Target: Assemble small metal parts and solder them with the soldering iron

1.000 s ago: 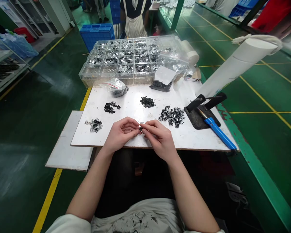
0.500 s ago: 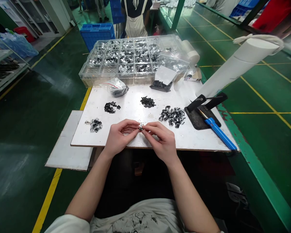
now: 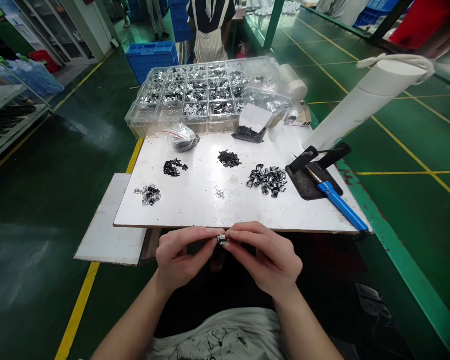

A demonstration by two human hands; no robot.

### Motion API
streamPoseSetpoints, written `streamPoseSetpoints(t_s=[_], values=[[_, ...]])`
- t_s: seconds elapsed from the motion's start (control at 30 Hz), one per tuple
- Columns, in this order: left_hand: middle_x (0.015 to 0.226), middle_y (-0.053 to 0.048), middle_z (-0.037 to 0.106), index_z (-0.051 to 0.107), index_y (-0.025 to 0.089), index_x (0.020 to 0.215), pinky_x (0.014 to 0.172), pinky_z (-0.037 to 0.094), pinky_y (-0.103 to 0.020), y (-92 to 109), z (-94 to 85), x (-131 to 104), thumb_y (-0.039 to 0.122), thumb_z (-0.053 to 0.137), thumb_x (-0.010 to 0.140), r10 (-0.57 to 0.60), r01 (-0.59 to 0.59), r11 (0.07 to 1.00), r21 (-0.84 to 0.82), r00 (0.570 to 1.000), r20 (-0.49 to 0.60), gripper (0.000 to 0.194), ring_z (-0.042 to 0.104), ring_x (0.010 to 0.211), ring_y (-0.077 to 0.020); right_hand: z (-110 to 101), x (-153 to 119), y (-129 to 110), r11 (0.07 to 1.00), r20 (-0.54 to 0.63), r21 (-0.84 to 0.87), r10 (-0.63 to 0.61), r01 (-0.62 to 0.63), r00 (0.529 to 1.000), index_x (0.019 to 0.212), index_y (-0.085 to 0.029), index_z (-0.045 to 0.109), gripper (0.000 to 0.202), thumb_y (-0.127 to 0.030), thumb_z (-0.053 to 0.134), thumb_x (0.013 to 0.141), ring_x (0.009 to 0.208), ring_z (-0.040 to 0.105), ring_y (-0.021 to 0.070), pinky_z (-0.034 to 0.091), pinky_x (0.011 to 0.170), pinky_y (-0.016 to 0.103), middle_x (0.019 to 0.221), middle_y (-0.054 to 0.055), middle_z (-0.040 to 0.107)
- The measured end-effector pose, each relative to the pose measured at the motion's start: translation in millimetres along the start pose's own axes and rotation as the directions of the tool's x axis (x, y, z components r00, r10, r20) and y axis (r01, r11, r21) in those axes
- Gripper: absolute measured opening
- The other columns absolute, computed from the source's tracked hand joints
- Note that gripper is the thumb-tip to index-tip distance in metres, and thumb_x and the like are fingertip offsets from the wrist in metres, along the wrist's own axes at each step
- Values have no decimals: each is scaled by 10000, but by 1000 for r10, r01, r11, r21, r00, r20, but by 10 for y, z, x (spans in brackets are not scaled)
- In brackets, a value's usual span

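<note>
A small silver-and-black metal part [image 3: 222, 239] is pinched between the fingertips of both hands, just off the table's front edge. My left hand [image 3: 185, 257] grips its left side, thumb below and forefinger above. On the other side my right hand [image 3: 267, 255] pinches it the same way. Beyond the hands lies a little heap of thin wire pieces [image 3: 219, 192]. Similar silver-and-black parts form a pile [image 3: 267, 180] on the right and a smaller pile [image 3: 150, 195] on the left. Two heaps of tiny black pieces, one left [image 3: 174, 168] and one central [image 3: 229, 159], lie farther back.
A clear compartment box [image 3: 135, 117] of metal parts stands at the back of the white table [image 3: 195, 210]. Plastic bags [image 3: 183, 137] sit before it. At right are a blue-handled soldering iron [image 3: 341, 204] on its stand and a white tube [image 3: 371, 102]. A person [image 3: 210, 30] is beyond.
Both hands have drawn back toward my body, from over the table to just past its front edge, bringing the small metal part along. The wire heap they covered now shows.
</note>
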State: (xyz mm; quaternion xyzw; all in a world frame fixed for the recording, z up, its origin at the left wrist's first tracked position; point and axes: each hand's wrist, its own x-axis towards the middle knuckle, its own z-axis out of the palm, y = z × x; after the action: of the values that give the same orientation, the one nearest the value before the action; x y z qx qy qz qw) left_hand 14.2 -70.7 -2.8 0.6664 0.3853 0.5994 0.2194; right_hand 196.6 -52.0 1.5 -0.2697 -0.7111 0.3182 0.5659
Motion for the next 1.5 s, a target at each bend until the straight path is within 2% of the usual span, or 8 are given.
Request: streamPoseSetpoints(t_s=[0.13, 0.23, 0.37, 0.57, 0.67, 0.83, 1.0, 1.5], values=[[973, -44, 820, 732, 219, 1104, 746, 675, -286, 42, 30, -91, -1, 732, 801, -70, 71, 994, -81, 997, 18, 374, 795, 832, -208, -12, -92, -73, 999, 11, -37, -13, 14, 1000, 1224, -222, 674, 539, 76, 719, 777, 876, 703, 156, 612, 705, 263, 1036, 64, 711], [924, -45, 817, 746, 214, 1052, 720, 664, -269, 69, 47, -78, 27, 746, 801, -195, 199, 967, -160, 980, 38, 313, 784, 785, -190, -22, -98, -93, 998, 23, -60, 26, -25, 999, 1226, -255, 672, 531, 55, 707, 797, 859, 700, 161, 610, 693, 272, 1021, 54, 709], [892, -58, 786, 779, 203, 988, 696, 641, -242, 100, 34, -3, 124, 761, 825, -434, 454, 854, -254, 891, 133, 182, 750, 782, -175, -29, -55, -81, 994, 37, -94, 62, -58, 997, 1199, -276, 673, 489, 24, 703, 814, 861, 694, 174, 602, 697, 290, 1006, 51, 710], [932, -82, 761, 805, 191, 995, 761, 615, -275, 64, -6, 200, 207, 765, 841, -560, 628, 727, -276, 776, 290, 160, 728, 876, -210, -14, 42, 17, 990, 12, -81, 113, -111, 994, 1157, -267, 681, 388, -24, 682, 854, 788, 670, 143, 586, 675, 281, 976, 35, 701], [966, -91, 766, 812, 186, 1015, 815, 604, -295, -3, 7, 381, 214, 767, 835, -571, 654, 713, -255, 751, 331, 187, 719, 928, -223, -10, 129, 116, 976, -41, -17, 214, -215, 976, 1079, -254, 700, 266, -90, 699, 869, 765, 679, 141, 595, 683, 282, 936, 25, 711], [914, -73, 791, 812, 179, 1030, 847, 602, -309, -209, 79, 680, 214, 823, 768, -539, 635, 732, -246, 761, 360, 264, 742, 878, -212, -13, 313, 347, 922, -147, 165, 374, -350, 916, 993, -225, 718, 162, -222, 767, 839, 695, 705, 145, 618, 675, 285, 847, 10, 726], [873, -77, 802, 810, 153, 995, 875, 603, -341, -432, 131, 733, 235, 848, 730, -568, 684, 681, -260, 718, 402, 280, 758, 847, -220, 12, 365, 526, 864, -149, 211, 491, -458, 858, 900, -183, 723, 204, -345, 799, 803, 672, 725, 181, 635, 653, 308, 772, 35, 736], [843, -49, 769, 795, 166, 1005, 802, 590, -286, -495, 123, 631, 242, 846, 724, -609, 694, 671, -260, 716, 340, 295, 739, 802, -185, 7, 294, 558, 889, -100, 98, 456, -448, 884, 938, -207, 731, 147, -312, 764, 840, 701, 720, 173, 625, 689, 304, 845, 38, 746]])
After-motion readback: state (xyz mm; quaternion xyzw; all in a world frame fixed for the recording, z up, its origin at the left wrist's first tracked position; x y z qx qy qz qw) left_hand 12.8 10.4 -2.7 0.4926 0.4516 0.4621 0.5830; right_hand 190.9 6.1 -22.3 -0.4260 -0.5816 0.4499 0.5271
